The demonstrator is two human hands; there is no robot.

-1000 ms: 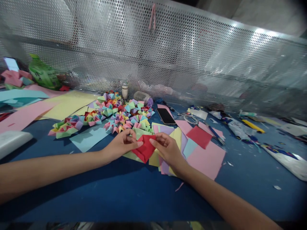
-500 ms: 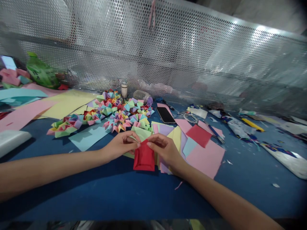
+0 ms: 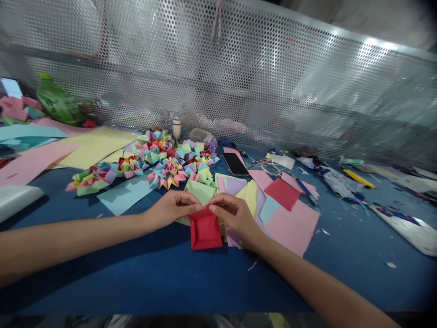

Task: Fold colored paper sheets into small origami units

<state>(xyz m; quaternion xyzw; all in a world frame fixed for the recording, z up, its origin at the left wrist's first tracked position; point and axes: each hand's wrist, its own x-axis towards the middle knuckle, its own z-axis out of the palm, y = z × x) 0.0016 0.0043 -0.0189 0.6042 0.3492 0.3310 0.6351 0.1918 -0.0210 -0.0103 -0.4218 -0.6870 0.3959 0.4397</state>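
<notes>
A red folded paper (image 3: 205, 231), squarish with creased raised edges, hangs between my hands above the blue table (image 3: 153, 278). My left hand (image 3: 172, 209) pinches its upper left edge between thumb and fingers. At the upper right edge, my right hand (image 3: 235, 216) pinches it the same way, fingertips nearly meeting those of the left. Just behind the hands lie a light green paper square (image 3: 200, 191) and a stack of purple, yellow and pink sheets (image 3: 248, 193), partly covered by my right hand.
Several multicoloured origami pieces (image 3: 167, 159) are heaped behind my hands, with a phone (image 3: 235, 164) to their right. A red paper square (image 3: 282, 193) lies on pink sheets. A cutter (image 3: 307, 191), a green bottle (image 3: 58, 100) and a perforated metal panel (image 3: 239, 68) stand around.
The red paper has come down slightly and tilted, so its front face with the creased border shows more. Both hands have shifted a little lower, still pinching its top edge.
</notes>
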